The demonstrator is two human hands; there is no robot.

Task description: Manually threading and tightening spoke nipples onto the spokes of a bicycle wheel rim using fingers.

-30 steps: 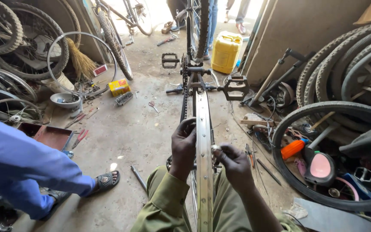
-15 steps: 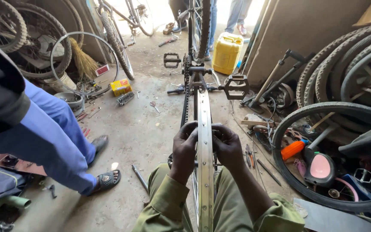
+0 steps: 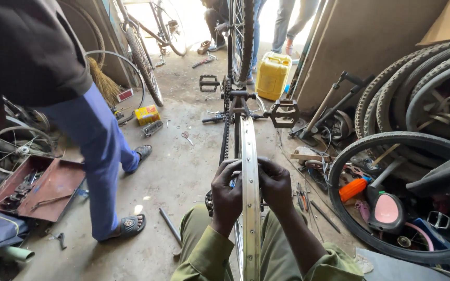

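A bare silver bicycle wheel rim [image 3: 249,156] stands edge-on in front of me, mounted in an upturned bicycle frame with a chain [image 3: 226,130] and black pedals [image 3: 284,113]. My left hand [image 3: 226,190] grips the rim from the left side. My right hand [image 3: 275,183] grips it from the right, fingers curled over the rim's edge. Both hands meet at the same spot on the rim, above my olive-green trousers [image 3: 277,250].
A person in blue trousers [image 3: 97,156] and black sandals stands close on the left, next to an open red toolbox [image 3: 37,184]. A yellow jerrycan [image 3: 273,75] stands ahead. Tyres [image 3: 407,93], a pump and loose tools crowd the right. A metal bar [image 3: 170,226] lies on the floor.
My two hands have come together on the rim. The person in blue trousers has stepped closer from the left, filling more of that side.
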